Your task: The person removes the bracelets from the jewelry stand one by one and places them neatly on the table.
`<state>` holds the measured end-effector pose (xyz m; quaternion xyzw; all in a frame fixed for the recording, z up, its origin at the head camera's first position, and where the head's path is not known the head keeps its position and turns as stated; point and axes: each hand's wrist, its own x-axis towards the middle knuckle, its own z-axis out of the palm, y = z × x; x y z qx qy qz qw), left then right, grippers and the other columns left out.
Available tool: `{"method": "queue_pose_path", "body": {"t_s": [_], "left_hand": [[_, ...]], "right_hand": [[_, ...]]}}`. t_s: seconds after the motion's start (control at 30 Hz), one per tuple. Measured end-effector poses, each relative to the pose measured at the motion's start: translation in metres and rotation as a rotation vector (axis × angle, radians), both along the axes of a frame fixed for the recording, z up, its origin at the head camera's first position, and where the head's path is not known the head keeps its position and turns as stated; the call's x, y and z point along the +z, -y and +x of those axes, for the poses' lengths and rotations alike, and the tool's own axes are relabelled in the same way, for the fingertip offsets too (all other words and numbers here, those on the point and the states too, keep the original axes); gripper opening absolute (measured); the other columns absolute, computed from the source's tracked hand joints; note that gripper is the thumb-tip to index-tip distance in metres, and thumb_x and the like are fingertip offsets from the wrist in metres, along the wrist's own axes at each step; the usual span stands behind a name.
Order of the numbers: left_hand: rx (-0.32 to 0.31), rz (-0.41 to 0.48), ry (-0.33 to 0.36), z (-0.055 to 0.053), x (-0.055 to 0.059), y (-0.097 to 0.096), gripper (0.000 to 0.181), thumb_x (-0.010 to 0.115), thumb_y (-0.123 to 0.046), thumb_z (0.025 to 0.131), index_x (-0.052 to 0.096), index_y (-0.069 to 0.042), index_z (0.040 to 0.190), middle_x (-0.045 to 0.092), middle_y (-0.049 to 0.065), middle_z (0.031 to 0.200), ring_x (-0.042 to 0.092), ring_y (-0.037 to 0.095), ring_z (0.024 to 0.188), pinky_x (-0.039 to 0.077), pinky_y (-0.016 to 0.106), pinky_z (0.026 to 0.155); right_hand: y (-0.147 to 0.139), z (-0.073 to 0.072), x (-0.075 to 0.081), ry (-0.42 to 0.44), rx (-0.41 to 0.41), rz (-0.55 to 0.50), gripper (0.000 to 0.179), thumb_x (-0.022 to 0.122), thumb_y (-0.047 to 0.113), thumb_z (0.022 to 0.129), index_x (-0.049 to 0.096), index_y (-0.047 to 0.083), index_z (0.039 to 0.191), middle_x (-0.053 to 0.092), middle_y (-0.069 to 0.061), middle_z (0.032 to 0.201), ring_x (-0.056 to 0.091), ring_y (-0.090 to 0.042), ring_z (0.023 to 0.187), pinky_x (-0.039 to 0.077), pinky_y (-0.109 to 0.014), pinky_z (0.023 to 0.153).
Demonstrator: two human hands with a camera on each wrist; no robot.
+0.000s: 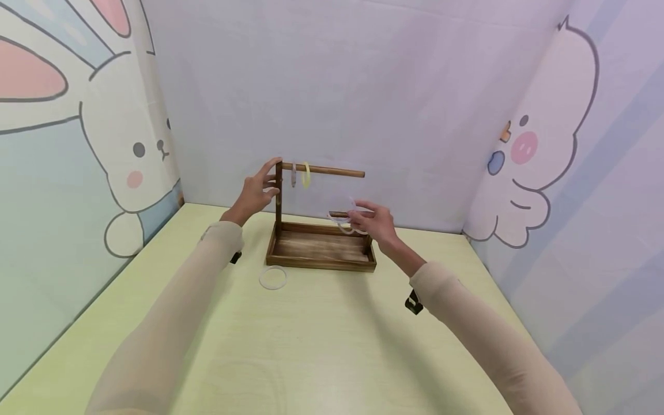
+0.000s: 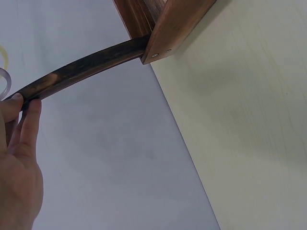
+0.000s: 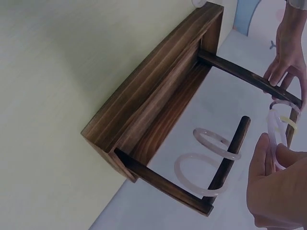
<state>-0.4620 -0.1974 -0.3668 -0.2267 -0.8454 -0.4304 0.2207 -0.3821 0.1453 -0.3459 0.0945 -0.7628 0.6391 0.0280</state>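
Left wrist view: yellow bangle [image 2: 4, 58], tray [image 2: 180, 29] cut off.

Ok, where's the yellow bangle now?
Left of centre in the head view, the yellow bangle hangs on the upper bar, just right of a greyish-purple bangle.

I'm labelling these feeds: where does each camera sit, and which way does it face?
Head: worn on the head, facing forward and down at the wooden bangle stand; left hand, right hand and both sleeves show.
Left wrist: on that wrist, facing the stand's left upright; only the left hand shows.
Right wrist: on that wrist, facing the stand's lower bar and tray; both hands show.
Shared: head and right wrist both show the yellow bangle on the upper bar.
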Motion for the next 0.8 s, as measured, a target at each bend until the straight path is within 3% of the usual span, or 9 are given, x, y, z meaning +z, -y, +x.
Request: {"method": "queue_pose_path", "body": {"t_s": [0.17, 0.3, 0.4, 0.5, 0.8], "left_hand": [[0.001, 0.0, -0.005, 0.001, 0.0, 0.0, 0.091, 0.067, 0.01, 0.096, 0.031, -0.041, 0.162, 0.063, 0.026, 0.138, 0.066, 0.039, 0.123, 0.058, 0.053, 0.095], [0.001, 0.0, -0.003, 0.003, 0.001, -0.001, 0.091, 0.067, 0.01, 0.096, 0.031, -0.04, 0.162, 0.063, 0.026, 0.138, 0.066, 0.039, 0.123, 0.058, 0.053, 0.096], [-0.003, 0.004, 0.003, 0.004, 0.002, -0.001, 0.091, 0.067, 0.01, 0.096, 0.031, -0.041, 0.162, 0.063, 0.026, 0.139, 0.065, 0.039, 0.124, 0.058, 0.053, 0.096], [-0.006, 0.004, 0.002, 0.005, 0.002, -0.002, 0.091, 0.066, 0.011, 0.096, 0.031, -0.042, 0.162, 0.063, 0.026, 0.138, 0.065, 0.039, 0.124, 0.058, 0.053, 0.096], [-0.004, -0.001, -0.002, 0.006, 0.003, -0.002, 0.09, 0.066, 0.011, 0.096, 0.031, -0.038, 0.163, 0.061, 0.027, 0.14, 0.065, 0.039, 0.125, 0.058, 0.053, 0.096]], "right_hand": [[0.008, 0.006, -0.004, 0.009, 0.047, -0.039, 0.043, 0.071, 0.003, 0.098, 0.061, -0.005, 0.139, 0.069, -0.031, 0.122, 0.076, -0.035, 0.1, 0.056, -0.053, 0.097], [0.014, 0.011, -0.007, 0.001, 0.06, 0.007, 0.043, 0.071, 0.005, 0.098, 0.063, -0.002, 0.14, 0.072, -0.027, 0.12, 0.076, -0.033, 0.102, 0.062, -0.041, 0.089], [0.017, 0.016, -0.01, 0.003, 0.067, 0.041, 0.042, 0.072, 0.006, 0.098, 0.064, -0.001, 0.139, 0.074, -0.025, 0.117, 0.074, -0.038, 0.104, 0.064, -0.032, 0.08], [0.018, 0.02, -0.014, 0.002, 0.086, 0.051, 0.042, 0.071, 0.006, 0.099, 0.063, -0.001, 0.139, 0.073, -0.026, 0.116, 0.073, -0.042, 0.106, 0.064, -0.031, 0.079], [0.022, 0.021, -0.033, 0.044, 0.133, 0.031, 0.04, 0.071, 0.002, 0.098, 0.065, -0.003, 0.136, 0.072, -0.029, 0.117, 0.078, -0.024, 0.092, 0.064, -0.038, 0.084]]}}
